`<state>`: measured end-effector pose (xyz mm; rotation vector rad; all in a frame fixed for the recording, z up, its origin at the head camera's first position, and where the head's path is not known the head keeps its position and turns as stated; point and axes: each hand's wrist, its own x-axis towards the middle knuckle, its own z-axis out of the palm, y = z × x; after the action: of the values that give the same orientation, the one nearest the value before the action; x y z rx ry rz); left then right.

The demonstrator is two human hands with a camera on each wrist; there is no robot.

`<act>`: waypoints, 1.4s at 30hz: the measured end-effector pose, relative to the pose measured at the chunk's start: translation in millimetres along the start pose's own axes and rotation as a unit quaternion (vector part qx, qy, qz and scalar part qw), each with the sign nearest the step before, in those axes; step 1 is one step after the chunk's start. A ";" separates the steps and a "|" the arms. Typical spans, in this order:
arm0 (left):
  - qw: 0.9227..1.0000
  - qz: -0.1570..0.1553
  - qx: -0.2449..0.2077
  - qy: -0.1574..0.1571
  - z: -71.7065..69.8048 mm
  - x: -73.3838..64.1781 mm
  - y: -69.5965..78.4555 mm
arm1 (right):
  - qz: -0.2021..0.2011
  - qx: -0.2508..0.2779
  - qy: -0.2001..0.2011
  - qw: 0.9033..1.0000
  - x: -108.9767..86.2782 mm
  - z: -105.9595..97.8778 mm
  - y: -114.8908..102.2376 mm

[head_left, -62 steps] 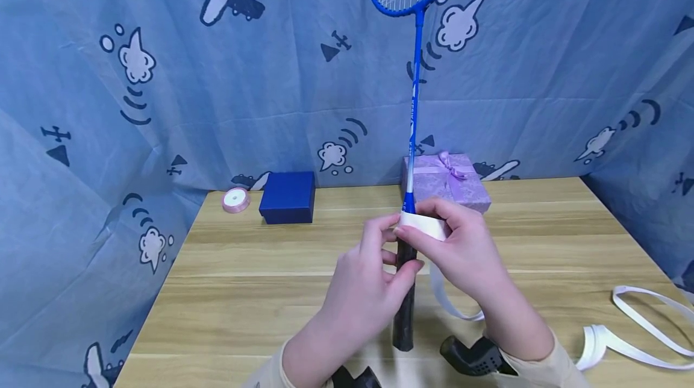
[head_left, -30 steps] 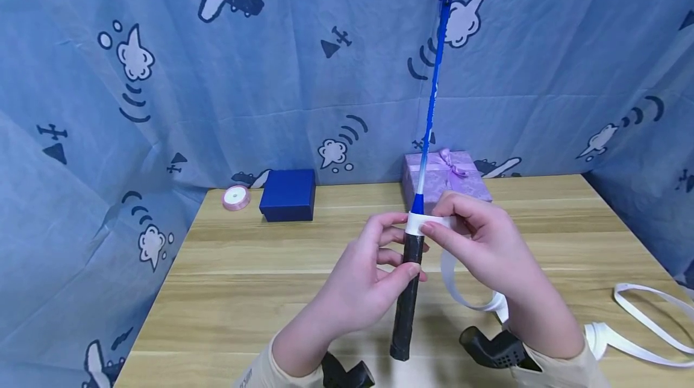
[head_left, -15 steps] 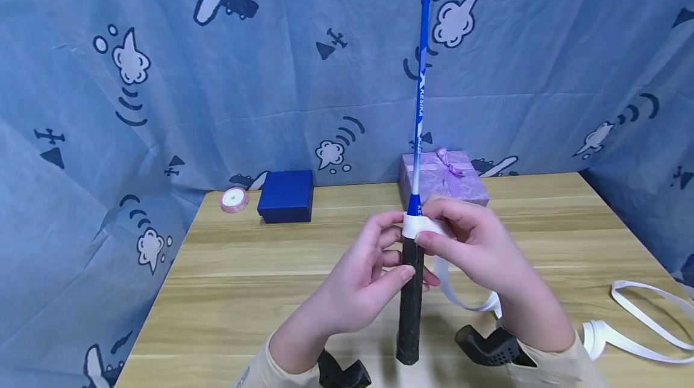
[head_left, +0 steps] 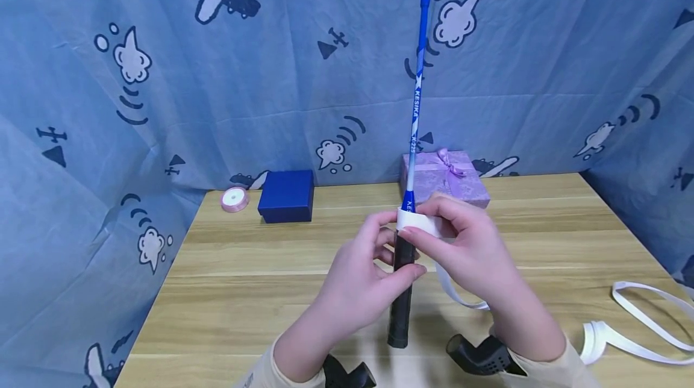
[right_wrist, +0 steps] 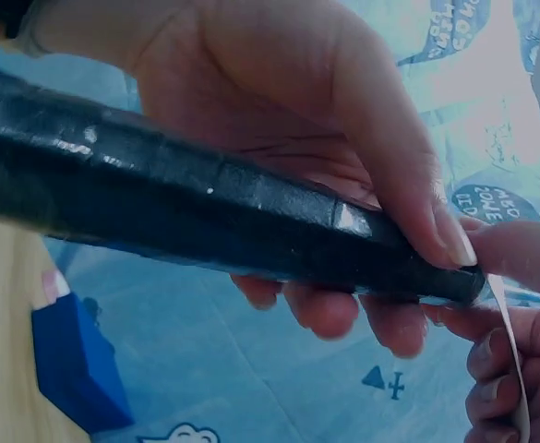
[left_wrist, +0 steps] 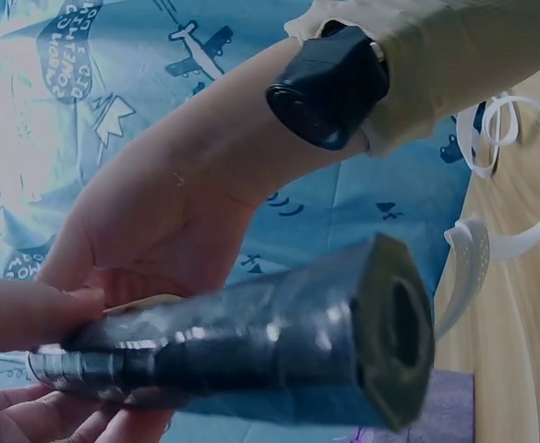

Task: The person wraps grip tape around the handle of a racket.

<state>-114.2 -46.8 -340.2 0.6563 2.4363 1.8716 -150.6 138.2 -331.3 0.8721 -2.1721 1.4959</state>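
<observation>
A blue badminton racket [head_left: 417, 99] stands nearly upright, its head cut off by the top of the head view. My left hand [head_left: 355, 279] holds the black handle [head_left: 402, 316], thumb in front and fingers behind. Around the handle's top goes a white grip tape [head_left: 420, 222]. My right hand [head_left: 477, 249] pinches that tape at the handle's right side; its tail hangs below the hand. The handle's butt end [left_wrist: 403, 323] faces the left wrist view. In the right wrist view, the tape shows as a thin edge [right_wrist: 505, 332] by the right fingers.
Toward the back of the wooden table [head_left: 233, 291] are a pink-rimmed ribbon spool [head_left: 235, 199], a dark blue box [head_left: 287, 196] and a purple gift box [head_left: 461, 186]. More white tape [head_left: 640, 349] lies looped at the right. A blue patterned cloth [head_left: 244, 99] hangs behind.
The racket has turned about its shaft: its head was edge-on one second ago and now faces me broadly. Both hands have shifted slightly left with the handle since half a second ago, keeping their holds.
</observation>
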 end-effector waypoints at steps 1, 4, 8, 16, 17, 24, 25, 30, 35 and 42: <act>1.000 -0.003 -0.004 0.002 -0.1 -0.1 0.0 | -0.001 -0.009 0.003 1.000 -0.1 0.6 0.0; 1.000 -0.006 -0.024 -0.005 -0.7 -0.3 -0.8 | -0.005 -0.034 0.000 0.999 -1.0 -1.0 -0.2; 0.998 -0.010 -0.065 -0.022 -1.1 0.2 -2.9 | -0.014 -0.059 -0.014 0.998 -1.7 -8.6 -1.2; 0.991 -0.012 -0.116 -0.061 -2.8 0.3 -4.3 | -0.042 -0.026 -0.032 0.998 0.1 -14.3 -3.1; 0.990 -0.013 -0.124 -0.069 -3.0 0.1 -4.0 | -0.038 -0.025 -0.032 0.998 0.3 -14.3 -3.4; 0.982 -0.014 -0.155 -0.105 -1.9 0.3 -1.9 | -0.006 0.007 -0.036 0.999 0.1 -15.3 -1.8; 0.982 -0.013 -0.155 -0.108 -1.8 0.3 -2.1 | -0.003 0.010 -0.038 0.999 0.0 -15.5 -1.2; 0.979 0.023 -0.161 -0.127 -1.7 0.4 -3.8 | 0.022 0.042 -0.042 0.998 0.2 -17.3 1.3; 0.968 0.074 -0.177 -0.160 -2.6 0.5 -6.8 | 0.043 0.127 -0.046 0.990 0.4 -16.1 3.6; 0.955 0.128 -0.179 -0.198 -5.1 1.8 -8.8 | -0.024 0.151 -0.048 0.987 0.1 -15.4 7.2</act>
<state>-120.0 -52.8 -346.4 1.2221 1.7790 1.9533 -156.2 154.3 -330.6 1.1075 -2.0012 1.8238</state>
